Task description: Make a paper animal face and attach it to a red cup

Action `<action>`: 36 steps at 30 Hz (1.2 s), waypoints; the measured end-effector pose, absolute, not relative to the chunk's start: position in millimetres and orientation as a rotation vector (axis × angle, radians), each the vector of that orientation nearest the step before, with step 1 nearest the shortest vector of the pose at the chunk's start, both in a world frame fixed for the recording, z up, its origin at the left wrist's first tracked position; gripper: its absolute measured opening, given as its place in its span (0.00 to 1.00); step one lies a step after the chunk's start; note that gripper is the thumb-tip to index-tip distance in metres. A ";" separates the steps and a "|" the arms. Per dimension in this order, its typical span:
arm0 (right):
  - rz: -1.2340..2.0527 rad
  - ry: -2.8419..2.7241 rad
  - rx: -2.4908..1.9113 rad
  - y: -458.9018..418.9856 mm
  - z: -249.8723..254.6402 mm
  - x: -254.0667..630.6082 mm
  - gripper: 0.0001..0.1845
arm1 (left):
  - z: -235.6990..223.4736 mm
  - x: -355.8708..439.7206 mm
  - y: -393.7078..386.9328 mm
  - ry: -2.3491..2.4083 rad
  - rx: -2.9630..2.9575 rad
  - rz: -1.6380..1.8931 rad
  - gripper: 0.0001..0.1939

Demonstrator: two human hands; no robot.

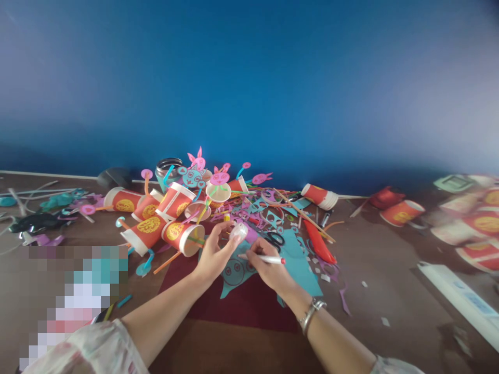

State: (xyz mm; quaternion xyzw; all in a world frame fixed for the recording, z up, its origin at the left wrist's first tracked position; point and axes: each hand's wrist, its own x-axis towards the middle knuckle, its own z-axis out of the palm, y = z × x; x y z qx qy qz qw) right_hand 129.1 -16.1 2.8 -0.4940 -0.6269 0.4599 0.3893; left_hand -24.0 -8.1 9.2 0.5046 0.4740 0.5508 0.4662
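My left hand [215, 254] pinches a small white roll of tape [238, 230], lifted just above the table. My right hand [268, 270] grips a white pen with a red cap [265, 258], its tip at a teal paper animal cut-out [236, 272]. That cut-out lies on a dark red sheet [241, 304] between my two hands. A larger teal sheet [302, 270] sits under my right hand. A metal bracelet [312, 311] circles my right wrist.
Several red and white paper cups [150, 226] with straws and pink and teal paper animal heads [197, 174] are heaped behind my hands. Black scissors [276, 240], a red strip [319, 244] and paper scraps lie right of centre. More cups [401, 212] stand far right, a white box [460, 301] nearer.
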 end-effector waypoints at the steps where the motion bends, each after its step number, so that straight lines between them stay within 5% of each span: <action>1: 1.169 -1.595 -1.241 -16.0 3.7 128.8 0.11 | 8.7 -24.0 -8.2 1.160 1.240 1.355 0.19; 36: 1.238 -1.627 -1.355 -26.1 -13.9 129.9 0.11 | 0.6 -23.5 -2.0 1.118 1.158 1.299 0.21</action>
